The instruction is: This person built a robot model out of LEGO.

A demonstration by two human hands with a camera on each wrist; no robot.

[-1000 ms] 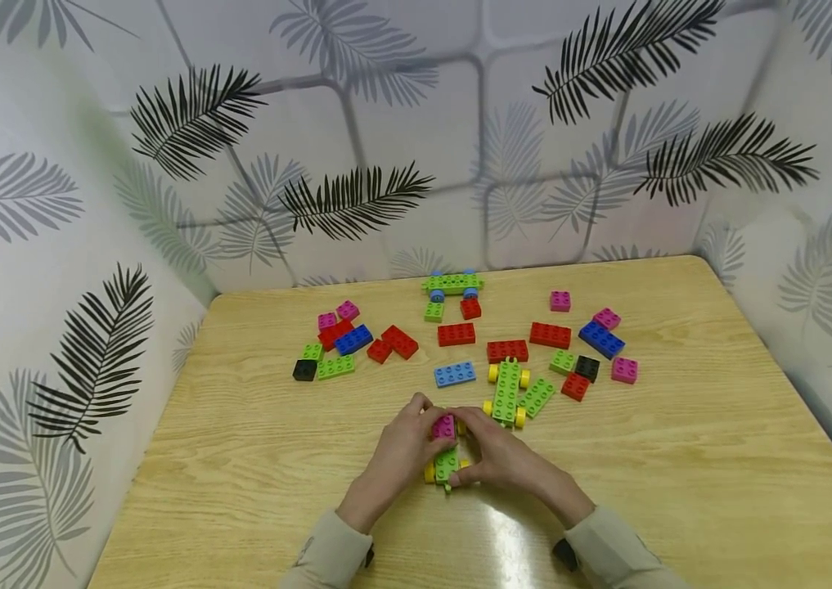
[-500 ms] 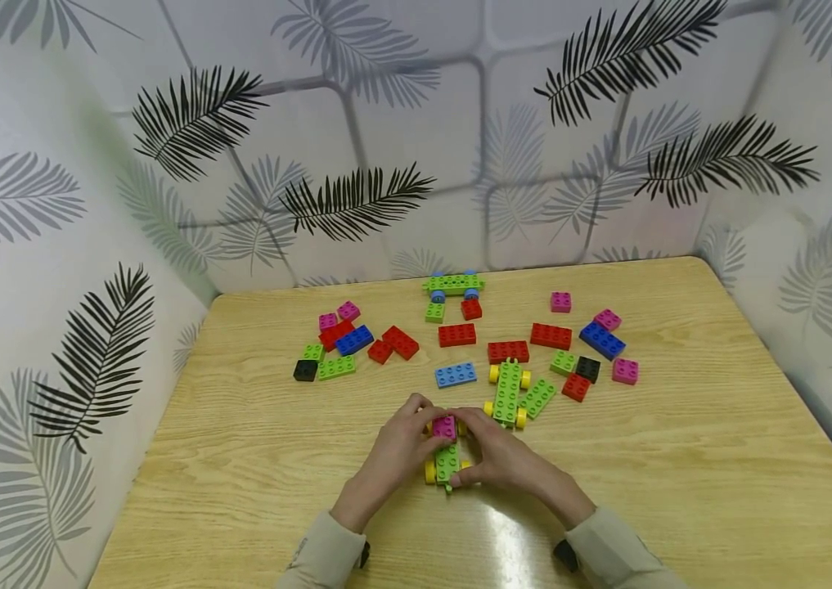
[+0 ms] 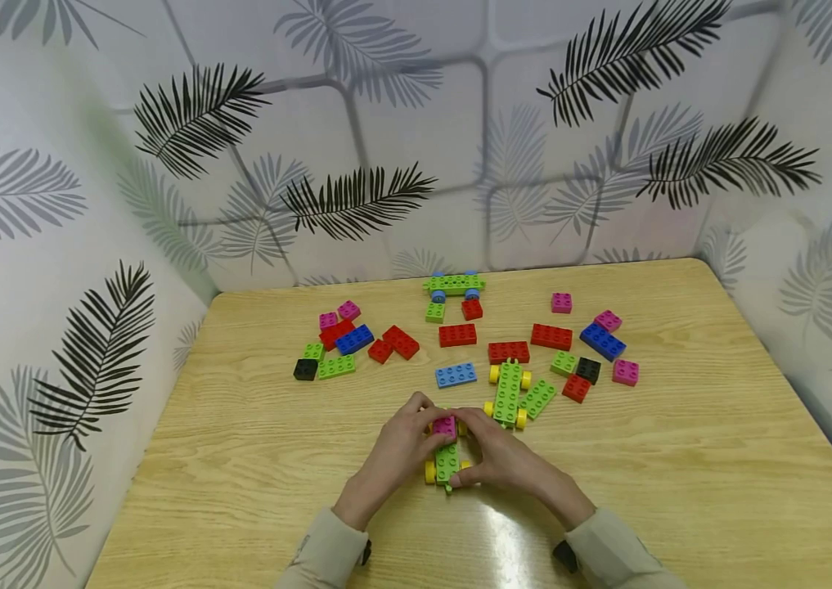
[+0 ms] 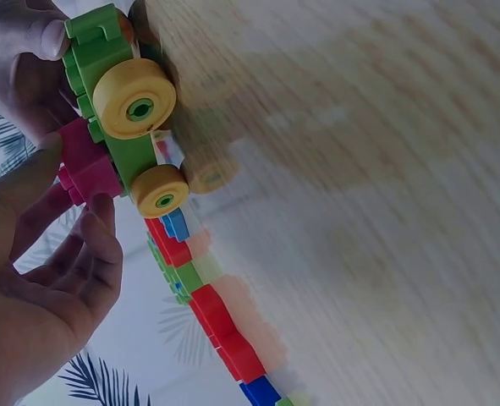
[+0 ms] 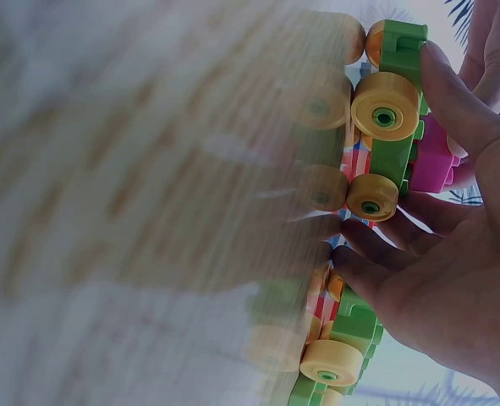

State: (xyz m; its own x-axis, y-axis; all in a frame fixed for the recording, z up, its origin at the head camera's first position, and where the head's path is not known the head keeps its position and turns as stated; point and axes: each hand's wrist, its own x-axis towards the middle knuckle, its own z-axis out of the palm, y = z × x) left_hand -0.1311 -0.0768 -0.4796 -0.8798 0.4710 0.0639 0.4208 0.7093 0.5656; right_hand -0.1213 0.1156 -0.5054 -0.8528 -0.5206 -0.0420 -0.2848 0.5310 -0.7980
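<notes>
Nothing shifted since earlier frames. Your left hand (image 3: 395, 452) and right hand (image 3: 504, 458) both pinch green wheeled chassis (image 3: 447, 463) with pink brick (image 3: 444, 426) on top, resting on table (image 3: 681, 458), near edge.

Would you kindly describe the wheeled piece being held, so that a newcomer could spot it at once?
On the wooden table, look at the near edge, where the left hand and right hand meet. Between them sits a green car base with yellow wheels. Unlike the similar yellow-wheeled green base just behind it, this one carries a pink brick on top.
</notes>
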